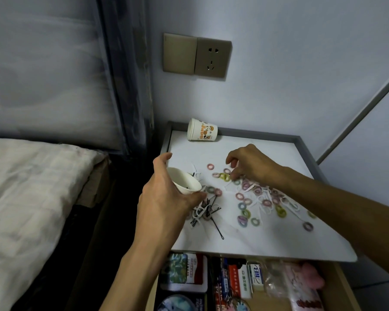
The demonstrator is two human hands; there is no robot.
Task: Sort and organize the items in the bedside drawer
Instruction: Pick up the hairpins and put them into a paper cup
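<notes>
Many rings [239, 195] lie under right hand [252, 163]; left hand [166, 194] grips cup [185, 181].

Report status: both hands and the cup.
Left hand grips paper cup, tilted. Right hand fingers down among hair ties, pinch unclear. Bobby pins piled beside cup; nothing blocking.

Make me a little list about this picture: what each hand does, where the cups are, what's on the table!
left hand: holds plain cup, tilted
right hand: fingertips among hair rings; grip unclear
printed cup: on its side, back of nightstand
hair rings: scattered, many colours
black hairpins: heaped by plain cup
drawer: open, full
</notes>
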